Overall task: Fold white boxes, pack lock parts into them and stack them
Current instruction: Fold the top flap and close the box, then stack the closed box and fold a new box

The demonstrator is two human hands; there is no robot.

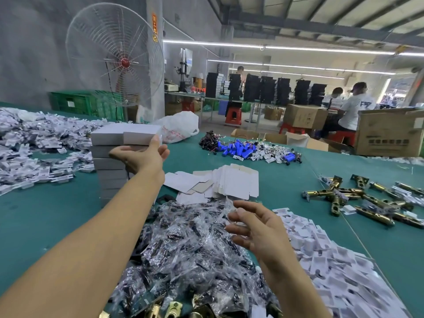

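Boxes, white and folded, stand in a stack (109,172) on the green desk (46,216). The left hand (142,157) lies spread against the top box (137,134) and seems to touch, not clasp, it. The right hand (259,228) hovers loosely open and empty over the bagged lock parts (195,249).

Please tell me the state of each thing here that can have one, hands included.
Tall stack of folded white cardboard boxes: closed, stacked upright.
Flat white cardboard box blanks: unfolded, lying flat.
Left hand: open, touching the top box.
Right hand: open, fingers spread above the clear plastic bags.
Brown cardboard cartons beyond the table: open.
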